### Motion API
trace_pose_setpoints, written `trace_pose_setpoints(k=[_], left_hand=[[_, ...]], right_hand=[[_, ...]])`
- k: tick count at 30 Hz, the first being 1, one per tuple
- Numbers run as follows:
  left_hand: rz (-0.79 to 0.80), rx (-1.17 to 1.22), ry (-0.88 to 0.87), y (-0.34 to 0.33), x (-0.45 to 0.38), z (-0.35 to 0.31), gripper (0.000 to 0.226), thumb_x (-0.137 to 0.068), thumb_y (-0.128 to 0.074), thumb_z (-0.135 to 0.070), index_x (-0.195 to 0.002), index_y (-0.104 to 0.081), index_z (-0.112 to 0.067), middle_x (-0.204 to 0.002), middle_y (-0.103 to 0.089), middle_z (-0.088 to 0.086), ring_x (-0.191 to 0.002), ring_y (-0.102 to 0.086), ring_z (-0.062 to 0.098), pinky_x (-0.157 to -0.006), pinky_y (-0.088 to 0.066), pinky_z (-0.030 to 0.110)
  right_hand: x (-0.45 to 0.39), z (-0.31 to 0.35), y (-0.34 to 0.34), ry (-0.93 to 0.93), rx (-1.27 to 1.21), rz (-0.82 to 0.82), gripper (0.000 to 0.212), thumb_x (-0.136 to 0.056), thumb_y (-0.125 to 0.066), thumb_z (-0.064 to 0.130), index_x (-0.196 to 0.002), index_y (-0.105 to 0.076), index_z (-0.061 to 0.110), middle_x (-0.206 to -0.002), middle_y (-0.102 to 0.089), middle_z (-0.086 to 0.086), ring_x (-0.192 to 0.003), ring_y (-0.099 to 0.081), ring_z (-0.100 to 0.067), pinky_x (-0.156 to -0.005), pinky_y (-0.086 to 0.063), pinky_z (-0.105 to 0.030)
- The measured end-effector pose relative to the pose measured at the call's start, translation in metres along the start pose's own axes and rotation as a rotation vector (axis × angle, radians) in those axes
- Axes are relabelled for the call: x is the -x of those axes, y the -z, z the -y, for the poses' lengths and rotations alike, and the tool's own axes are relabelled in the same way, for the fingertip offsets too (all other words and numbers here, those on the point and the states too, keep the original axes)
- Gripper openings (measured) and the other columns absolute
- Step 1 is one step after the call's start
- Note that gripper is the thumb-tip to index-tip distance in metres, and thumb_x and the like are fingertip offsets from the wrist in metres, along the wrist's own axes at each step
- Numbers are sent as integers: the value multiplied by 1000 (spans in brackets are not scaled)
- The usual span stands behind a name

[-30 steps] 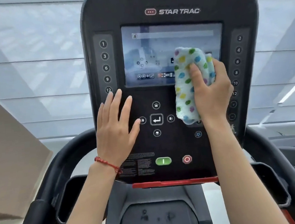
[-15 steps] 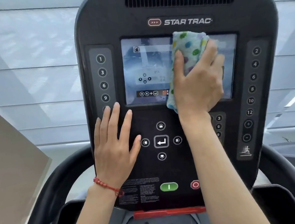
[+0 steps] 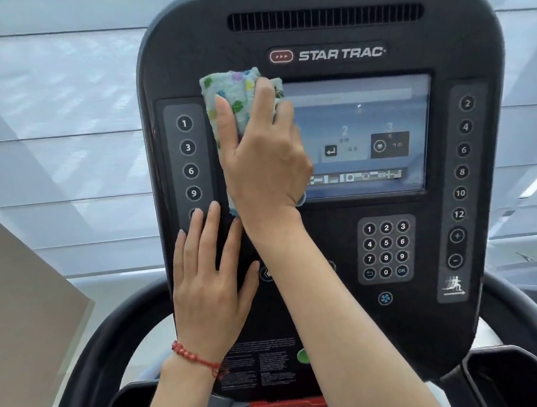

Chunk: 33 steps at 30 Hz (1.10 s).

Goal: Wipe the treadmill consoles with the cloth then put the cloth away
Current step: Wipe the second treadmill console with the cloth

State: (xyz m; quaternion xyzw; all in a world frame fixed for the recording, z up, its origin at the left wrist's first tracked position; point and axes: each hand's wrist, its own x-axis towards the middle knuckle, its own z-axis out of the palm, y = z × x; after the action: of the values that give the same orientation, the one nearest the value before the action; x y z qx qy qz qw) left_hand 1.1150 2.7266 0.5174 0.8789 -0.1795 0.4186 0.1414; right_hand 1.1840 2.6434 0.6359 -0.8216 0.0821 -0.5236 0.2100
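A black Star Trac treadmill console [image 3: 356,310] fills the middle of the head view, its lit screen [image 3: 362,132] in the upper half. My right hand [image 3: 262,157] presses a pale cloth with coloured dots [image 3: 231,90] flat against the screen's upper left corner and the bezel there. Most of the cloth is hidden under the palm. My left hand [image 3: 209,283], with a red bead bracelet at the wrist, lies flat with fingers apart on the console's lower left, below the left column of number buttons [image 3: 189,158].
A numeric keypad [image 3: 386,250] and a right column of buttons [image 3: 463,161] sit on the console. Black handrails [image 3: 535,323] curve off both sides. A beige panel [image 3: 15,315] stands at the left, and pale window blinds lie behind.
My right hand has slid the cloth leftward from the screen's upper middle to its upper left corner. The screen shows a different display. My left hand has stayed flat on the console.
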Motion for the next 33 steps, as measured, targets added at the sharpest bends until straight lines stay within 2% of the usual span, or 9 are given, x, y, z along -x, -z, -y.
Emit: trace_pose_setpoints(k=[6, 10, 15, 20, 23, 28, 33], left_hand=[[-2, -18, 4, -2, 0, 0, 46, -94, -48, -28, -134, -45, -7, -144, -38, 20, -135, -32, 35, -108, -29, 53], [1, -33, 10, -3, 0, 0, 47, -93, -48, -29, -135, -45, -7, -144, -38, 19, -135, -32, 35, -110, -27, 51], [-5, -34, -6, -3, 0, 0, 49, -92, -49, -28, -136, -42, -7, -143, -38, 20, -135, -31, 36, -111, -25, 51], [-26, -52, -3, -4, 0, 0, 49, -92, -49, -29, -134, -45, -5, -142, -39, 22, -134, -32, 37, -111, -24, 50], [-36, -63, -1, -7, 0, -1, 48, -92, -50, -28, -133, -47, -4, -141, -40, 23, -133, -33, 38, -111, -25, 51], [-22, -67, -30, -4, -1, 2, 48, -92, -50, -28, -134, -46, -5, -142, -39, 22, -133, -32, 37, -111, -26, 51], [2, -49, -30, 0, -1, 2, 48, -93, -49, -28, -135, -45, -4, -144, -36, 21, -135, -31, 36, -110, -27, 51]], right_hand=[[-4, -24, 1, 74, 52, -14, 45, -86, -51, 51, -101, -65, 11, -65, -57, -3, -42, -53, -17, -35, -30, -20], [-11, -61, 12, 45, 43, -69, 46, -87, -50, 50, -101, -65, 10, -66, -59, -4, -45, -56, -19, -42, -29, -18], [-27, -107, 32, -113, 57, -166, 44, -88, -50, 49, -103, -64, 10, -69, -62, -4, -49, -59, -21, -43, -36, -23], [-40, -144, 53, -279, 111, -238, 46, -90, -46, 50, -110, -60, 11, -85, -65, -5, -71, -64, -27, -56, -34, -25], [-35, -135, 50, -291, 152, -233, 47, -92, -42, 49, -113, -58, 11, -86, -65, -5, -70, -64, -28, -55, -31, -25], [-19, -98, 35, -220, 147, -167, 43, -90, -47, 45, -109, -62, 9, -69, -62, -4, -49, -59, -22, -45, -28, -21], [2, -56, 20, -60, 69, -55, 44, -89, -46, 46, -104, -64, 8, -66, -61, -3, -47, -60, -19, -40, -36, -20]])
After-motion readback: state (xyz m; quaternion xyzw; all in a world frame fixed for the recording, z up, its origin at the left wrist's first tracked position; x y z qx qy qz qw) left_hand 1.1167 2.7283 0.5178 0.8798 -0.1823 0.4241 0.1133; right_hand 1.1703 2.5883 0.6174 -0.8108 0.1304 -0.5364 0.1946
